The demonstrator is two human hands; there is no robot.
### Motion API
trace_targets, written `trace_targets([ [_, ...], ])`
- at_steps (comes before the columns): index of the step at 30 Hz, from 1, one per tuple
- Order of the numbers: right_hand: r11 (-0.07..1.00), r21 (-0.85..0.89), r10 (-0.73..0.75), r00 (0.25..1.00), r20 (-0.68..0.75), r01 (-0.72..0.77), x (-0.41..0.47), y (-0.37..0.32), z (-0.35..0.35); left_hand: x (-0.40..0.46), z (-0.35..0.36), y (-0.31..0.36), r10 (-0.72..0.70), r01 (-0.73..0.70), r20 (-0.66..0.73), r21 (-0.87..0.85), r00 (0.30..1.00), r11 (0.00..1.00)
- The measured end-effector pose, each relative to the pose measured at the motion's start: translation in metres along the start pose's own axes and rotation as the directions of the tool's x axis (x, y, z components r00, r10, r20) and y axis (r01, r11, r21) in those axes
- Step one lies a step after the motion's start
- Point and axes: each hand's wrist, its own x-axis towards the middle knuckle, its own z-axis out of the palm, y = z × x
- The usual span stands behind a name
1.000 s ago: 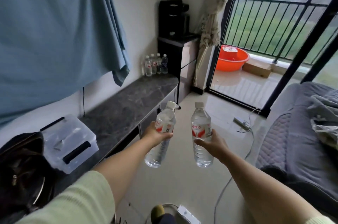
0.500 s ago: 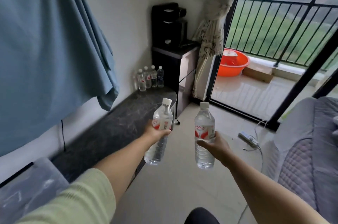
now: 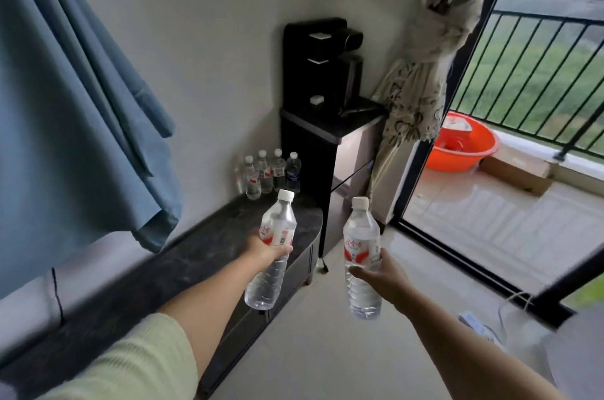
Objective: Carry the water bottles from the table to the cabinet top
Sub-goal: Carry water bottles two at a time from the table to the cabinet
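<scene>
**Dark cabinet top now close ahead, a bottle in each hand**

Room corner w/ white wall, blue cloth (image 3: 65,105) hanging at left, balcony door at right. Long dark cabinet top (image 3: 183,256) runs along the wall toward a tall black stand (image 3: 327,144) w/ a black machine (image 3: 322,63) on it.

What changed: vs. a second ago, the view has moved fwd along the cabinet. The clear plastic box and black bag seen at left then are out of frame. The four standing bottles (image 3: 271,172) at the far end of the cabinet top look bigger and nearer. Judgement: person is approaching the drop-off spot; carrying leg nearly done, set-down not yet begun.

Grip: left hand (image 3: 266,247) is wrapped around the middle of the left bottle (image 3: 273,249), at its red-and-white label; bottle tilts, cap leaning away to the right, held in the air over the cabinet's rounded end. Right hand (image 3: 379,272) holds the right bottle (image 3: 361,256) upright from behind, thumb and fingers curled round it just below the label, over the floor, beside the cabinet. Both bottles capped, apart from each other, touching nothing else.

Orange basin (image 3: 464,144) sits out on the balcony.
</scene>
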Motion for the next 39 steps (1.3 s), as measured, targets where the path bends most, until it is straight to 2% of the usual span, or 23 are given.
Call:
trace_targets([
  [5,0.998,-0.052,-0.018,0.997,0.070,0.021,0.094,-0.021,-0.045,0.052,0.039,0.042,-0.044,0.042,-0.014,-0.096,0.999,0.995],
  [10,1.000,-0.031,-0.002,0.995,0.099,0.005,0.162,-0.039,-0.034,0.102,0.048,0.048,-0.118,0.113,-0.034,-0.113,0.992,0.987],
  [16,0.995,-0.100,0.021,0.978,0.209,0.001,0.242,-0.055,0.007,0.186,0.028,0.045,-0.194,0.181,-0.105,-0.124,0.975,0.976],
  [21,0.992,-0.105,0.085,0.978,0.190,-0.065,0.333,-0.084,0.051,0.278,-0.002,0.048,-0.220,0.216,-0.119,-0.044,0.968,0.975],
  [26,0.984,-0.046,0.180,0.972,0.150,-0.175,0.400,-0.100,0.101,0.355,-0.011,0.038,-0.289,0.282,-0.129,-0.066,0.949,0.957],
  [33,0.953,-0.055,0.301,0.947,0.112,-0.297,0.470,-0.078,0.176,0.438,0.015,0.002,-0.335,0.311,-0.082,-0.219,0.939,0.925],
  [39,0.950,-0.079,0.308,0.946,0.097,-0.301,0.536,-0.057,0.233,0.504,0.047,-0.011,-0.372,0.283,-0.228,-0.342,0.900,0.896],
])
